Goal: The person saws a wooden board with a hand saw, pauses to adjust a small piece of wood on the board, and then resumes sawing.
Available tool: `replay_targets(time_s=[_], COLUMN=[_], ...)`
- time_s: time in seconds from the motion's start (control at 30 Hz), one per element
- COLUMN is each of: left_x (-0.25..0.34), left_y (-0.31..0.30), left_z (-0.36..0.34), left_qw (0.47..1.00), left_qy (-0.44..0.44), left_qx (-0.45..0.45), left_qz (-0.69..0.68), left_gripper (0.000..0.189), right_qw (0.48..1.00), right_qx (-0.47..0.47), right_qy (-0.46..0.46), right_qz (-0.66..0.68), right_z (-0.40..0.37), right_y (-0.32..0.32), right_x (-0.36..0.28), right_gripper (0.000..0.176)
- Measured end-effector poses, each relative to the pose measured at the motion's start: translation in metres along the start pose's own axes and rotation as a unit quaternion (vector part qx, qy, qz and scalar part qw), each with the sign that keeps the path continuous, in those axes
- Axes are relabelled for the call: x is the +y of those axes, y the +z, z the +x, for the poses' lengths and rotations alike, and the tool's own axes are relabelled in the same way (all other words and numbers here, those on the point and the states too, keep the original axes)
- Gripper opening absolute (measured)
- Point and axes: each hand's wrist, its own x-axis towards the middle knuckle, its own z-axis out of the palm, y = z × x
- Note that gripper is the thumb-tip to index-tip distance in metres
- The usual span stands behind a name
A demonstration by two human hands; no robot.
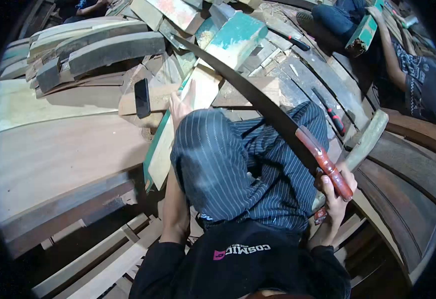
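My right hand is closed around the red handle of a hand saw, at the right of my lap. Its long, dark, tapering blade slants up and left over my knees, with its tip near the wood pile. The saw teeth cannot be made out. Beside my raised knee, my left hand grips a pale board with a green edge. This board lies slanted, partly hidden behind my leg. A black phone rests on wood just left of that hand.
Curved wooden pieces are stacked at upper left, by a broad board. A green-painted block stands ahead. Red-and-black handled tools lie at right, near a wooden mallet. Another person holds a green timber.
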Motion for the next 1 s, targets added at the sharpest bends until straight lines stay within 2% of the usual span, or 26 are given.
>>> replay_targets(time_s=[0.17, 0.3, 0.37, 0.5, 0.53, 0.6, 0.67, 0.77, 0.87, 0.97, 1.0], left_x=[-0.008, -0.019, -0.008, -0.008, -0.012, -0.004, -0.025, -0.018, -0.021, -0.011, -0.005], left_y=[0.010, 0.022, 0.011, 0.008, 0.008, 0.004, 0.010, 0.003, 0.005, 0.001, -0.002], left_z=[0.000, -0.001, 0.001, 0.002, 0.003, -0.003, -0.005, 0.001, 0.000, 0.001, 0.000], left_qw=[0.998, 0.998, 0.995, 0.999, 0.999, 1.000, 1.000, 0.999, 0.999, 0.999, 0.998], left_qy=[0.020, -0.008, 0.063, 0.046, 0.048, -0.006, -0.009, -0.014, -0.001, 0.039, 0.000], left_qx=[0.048, 0.039, 0.070, 0.015, 0.000, 0.002, -0.015, -0.038, -0.049, -0.026, -0.046], left_qz=[0.028, -0.053, 0.042, 0.011, 0.015, -0.008, -0.001, -0.002, 0.012, -0.004, -0.036], left_gripper=[0.097, 0.097, 0.100, 0.099, 0.100, 0.102, 0.104, 0.104, 0.104, 0.105, 0.106], right_qw=[0.999, 0.999, 0.999, 0.996, 0.996, 0.991, 0.991, 0.982, 0.982, 0.983, 0.978], right_qx=[-0.040, -0.039, -0.040, -0.068, -0.069, -0.078, -0.073, -0.075, -0.070, -0.119, -0.125], right_qy=[0.018, -0.013, -0.019, -0.031, -0.056, -0.106, -0.109, -0.152, -0.147, -0.137, -0.158], right_qz=[0.026, 0.008, 0.010, 0.041, 0.030, 0.009, 0.037, 0.079, 0.099, 0.038, 0.046], right_z=[0.001, 0.005, 0.007, 0.020, 0.024, 0.030, 0.031, 0.033, 0.031, 0.050, 0.058], right_y=[-0.004, -0.007, -0.008, -0.020, -0.020, -0.019, -0.014, -0.006, 0.004, 0.013, 0.025], right_x=[0.012, 0.017, 0.018, 0.019, 0.017, 0.013, 0.010, 0.008, 0.019, 0.031, 0.034], right_gripper=[0.023, 0.024, 0.025, 0.025, 0.025, 0.026, 0.027, 0.029, 0.030, 0.026, 0.024])
